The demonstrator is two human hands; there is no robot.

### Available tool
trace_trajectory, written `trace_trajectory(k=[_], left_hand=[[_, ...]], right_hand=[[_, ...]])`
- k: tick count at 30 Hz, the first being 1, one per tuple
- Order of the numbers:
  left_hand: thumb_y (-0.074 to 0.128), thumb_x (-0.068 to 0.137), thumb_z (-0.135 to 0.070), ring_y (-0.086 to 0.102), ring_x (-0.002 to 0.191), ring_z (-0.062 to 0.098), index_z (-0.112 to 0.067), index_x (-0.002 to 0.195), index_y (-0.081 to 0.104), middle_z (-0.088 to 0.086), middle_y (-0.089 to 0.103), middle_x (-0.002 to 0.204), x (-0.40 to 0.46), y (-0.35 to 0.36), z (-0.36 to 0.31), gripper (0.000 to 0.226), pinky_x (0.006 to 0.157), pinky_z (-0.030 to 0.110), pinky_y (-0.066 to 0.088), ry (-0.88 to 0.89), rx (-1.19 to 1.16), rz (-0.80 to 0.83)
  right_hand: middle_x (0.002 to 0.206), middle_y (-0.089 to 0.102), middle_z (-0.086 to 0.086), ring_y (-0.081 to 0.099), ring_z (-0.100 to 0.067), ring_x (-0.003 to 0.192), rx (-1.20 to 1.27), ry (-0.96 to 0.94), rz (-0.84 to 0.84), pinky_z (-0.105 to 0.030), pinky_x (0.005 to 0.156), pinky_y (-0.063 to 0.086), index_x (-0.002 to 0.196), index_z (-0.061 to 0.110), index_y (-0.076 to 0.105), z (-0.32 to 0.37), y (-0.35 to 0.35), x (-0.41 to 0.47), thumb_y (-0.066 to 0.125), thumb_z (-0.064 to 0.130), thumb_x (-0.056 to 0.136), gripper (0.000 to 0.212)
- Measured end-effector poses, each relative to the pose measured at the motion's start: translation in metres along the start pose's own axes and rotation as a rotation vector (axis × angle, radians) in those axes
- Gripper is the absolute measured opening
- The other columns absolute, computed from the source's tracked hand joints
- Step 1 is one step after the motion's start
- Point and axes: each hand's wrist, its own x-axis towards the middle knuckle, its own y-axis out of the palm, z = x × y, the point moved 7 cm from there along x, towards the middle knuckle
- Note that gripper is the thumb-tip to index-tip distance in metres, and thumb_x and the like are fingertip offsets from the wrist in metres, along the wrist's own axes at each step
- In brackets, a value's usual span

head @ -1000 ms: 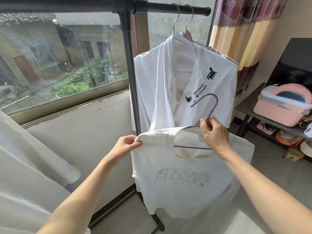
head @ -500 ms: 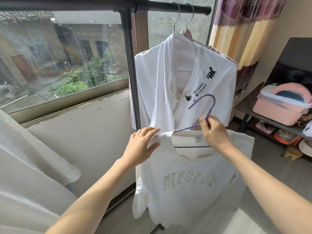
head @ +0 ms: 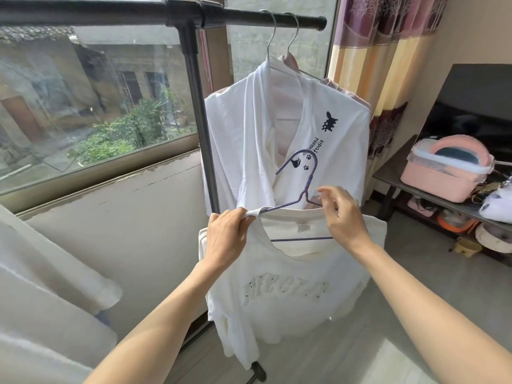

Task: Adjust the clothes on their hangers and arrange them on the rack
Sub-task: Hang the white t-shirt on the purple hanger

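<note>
Two hands: both on the cream tee (head: 291,289), which is held in the air in front of the rack and is not yet on the bar.
L hand (head: 225,239): fingers curled, pinching the tee's collar/shoulder edge where it meets the purple hanger (head: 307,187)'s left arm. 1 s ago it held the far shoulder corner out to the side; 0.5 s ago it was spread and reaching in; now it's closed on the cloth right at the wire.
R hand (head: 342,217): 1 s ago and 0.5 s ago it gripped the hanger neck. Now thumb + fingers are nearly straight at the right side of the neck, by the collar. Whether they hold the wire or just the cloth, can't tell.
Tee: hung crooked 1 s ago, left shoulder bunched up. Now the collar sits round the hanger, crossbar showing thru the neck opening, body hanging straighter.
Hanger hook: points up-left, free, overlapping the printed white tee (head: 332,139) behind.
Rack bar (head: 249,16): 2 metal-hook hangers already on it w/ garments, at the right end.
Meaning: I'd judge the adjust step is almost done, with the left shoulder being seated. Next prob. lift + hook onto the bar beside the others.
Risk: if the R hand grip is loose, the hanger could tip.
</note>
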Motion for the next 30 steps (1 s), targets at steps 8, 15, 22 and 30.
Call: trace_trajectory(k=[8,15,22,30], left_hand=[[0.043,0.086,-0.031,0.035,0.054,0.017,-0.018,0.064,0.038,-0.010,0.029,0.049,0.011,-0.020,0.014,0.026,0.068,0.028,0.021,-0.072,-0.099,0.011],[0.048,0.089,-0.035,0.041,0.066,-0.002,0.001,0.083,0.060,-0.006,0.038,0.059,0.004,-0.025,0.036,0.039,0.078,0.005,0.021,-0.267,-0.189,0.081],[0.053,0.093,-0.025,0.041,0.067,0.004,-0.003,0.082,0.059,-0.004,0.041,0.063,0.002,-0.010,0.040,0.025,0.073,0.016,0.025,-0.346,-0.248,0.170],[0.047,0.092,-0.042,0.043,0.113,0.021,-0.023,0.120,0.049,0.000,0.052,0.108,0.015,0.011,0.038,0.034,0.093,0.035,0.025,-0.211,0.101,0.483]], right_hand=[[0.093,0.066,-0.009,0.058,-0.031,0.095,-0.240,0.141,-0.010,-0.032,0.079,0.028,0.093,0.008,0.064,-0.056,-0.006,-0.029,0.015,0.050,0.086,0.065],[0.093,0.067,-0.026,0.057,-0.040,0.101,-0.271,0.467,0.107,-0.041,0.098,0.030,0.081,-0.003,0.068,-0.072,-0.006,-0.014,0.025,0.037,0.100,0.062],[0.089,0.067,-0.002,0.058,-0.024,0.089,-0.193,-0.055,0.345,-0.034,0.076,0.043,0.089,0.015,0.065,0.022,0.036,-0.001,0.041,0.045,0.091,0.038],[0.099,0.071,0.000,0.062,-0.021,0.098,-0.120,0.171,0.470,-0.029,0.077,0.042,0.081,0.022,0.064,0.010,0.039,0.016,0.048,0.023,0.094,0.021]])
